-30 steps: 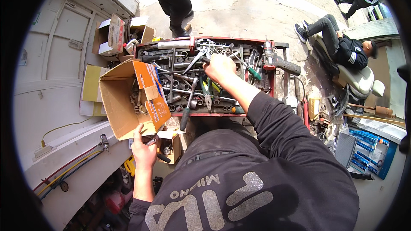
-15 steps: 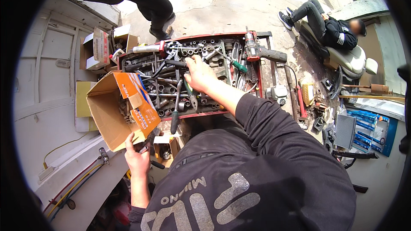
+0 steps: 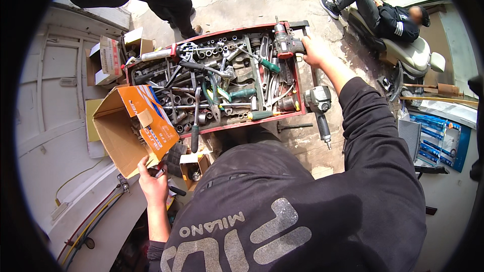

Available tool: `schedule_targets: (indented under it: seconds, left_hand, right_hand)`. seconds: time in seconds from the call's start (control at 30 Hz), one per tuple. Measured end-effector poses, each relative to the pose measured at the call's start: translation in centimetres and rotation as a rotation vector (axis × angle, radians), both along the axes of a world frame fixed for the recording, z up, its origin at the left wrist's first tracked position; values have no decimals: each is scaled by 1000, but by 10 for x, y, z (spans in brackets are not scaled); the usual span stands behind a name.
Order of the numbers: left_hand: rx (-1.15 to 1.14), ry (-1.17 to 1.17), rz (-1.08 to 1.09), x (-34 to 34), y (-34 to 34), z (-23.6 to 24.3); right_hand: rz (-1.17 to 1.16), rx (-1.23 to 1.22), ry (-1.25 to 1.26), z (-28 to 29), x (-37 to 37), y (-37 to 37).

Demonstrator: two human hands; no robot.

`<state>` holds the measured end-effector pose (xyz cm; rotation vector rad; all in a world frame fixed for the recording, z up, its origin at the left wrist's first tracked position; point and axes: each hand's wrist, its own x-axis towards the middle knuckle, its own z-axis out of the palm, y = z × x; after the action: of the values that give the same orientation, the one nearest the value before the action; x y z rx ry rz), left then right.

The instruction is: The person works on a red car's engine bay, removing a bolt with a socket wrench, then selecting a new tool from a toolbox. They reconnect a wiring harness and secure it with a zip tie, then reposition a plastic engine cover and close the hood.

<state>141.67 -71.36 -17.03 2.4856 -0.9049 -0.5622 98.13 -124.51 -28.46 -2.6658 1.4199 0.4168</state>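
Observation:
My right hand [image 3: 318,51] is at the far right corner of the red tool drawer [image 3: 222,126], its fingers closed around the handle end of a grey and red cordless drill [image 3: 283,43]. That drill lies across the drawer's right edge, its bit pointing away from me. Low on the left, my left hand [image 3: 153,187] is closed on a small shiny metal piece [image 3: 160,173], just below an open orange cardboard box [image 3: 164,123]; the piece's exact kind is unclear. Sockets, ratchets, pliers [image 3: 216,108] and green-handled screwdrivers [image 3: 243,93] fill the drawer.
A grey impact tool [image 3: 318,99] with a black handle sits right of the drawer. A smaller carton [image 3: 190,170] stands near my left hand. One person [image 3: 171,0] stands beyond the drawer; another [image 3: 390,20] reclines on a light car seat [image 3: 411,63] at right.
My right hand has left the tools in the drawer's middle and moved right onto the drill. My left hand stays by the orange box. The view has shifted somewhat.

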Motion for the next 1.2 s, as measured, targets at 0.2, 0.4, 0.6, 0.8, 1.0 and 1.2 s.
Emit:
schedule_targets:
  seconds: [0.2, 0.4, 0.6, 0.8, 1.0, 1.2]
  left_hand:
    - [16, -41, 28, -9, -9, 6]
    - [-3, -141, 18, -12, -11, 2]
    - [24, -145, 39, -10, -5, -4]
    - [70, -159, 81, -12, -5, -6]
    - [53, -123, 97, -14, -9, -3]
    - [49, -150, 90, -16, -13, 0]
  right_hand:
    - [40, -41, -62, 45, -48, 5]
    - [10, -110, 64, 57, -98, 5]
    - [-103, -148, -121, 4, -86, 2]
    - [-87, -74, -188, -19, -86, -32]
    - [-67, -40, -367, -26, -60, -34]
    - [-131, -17, -142, -15, -18, -33]
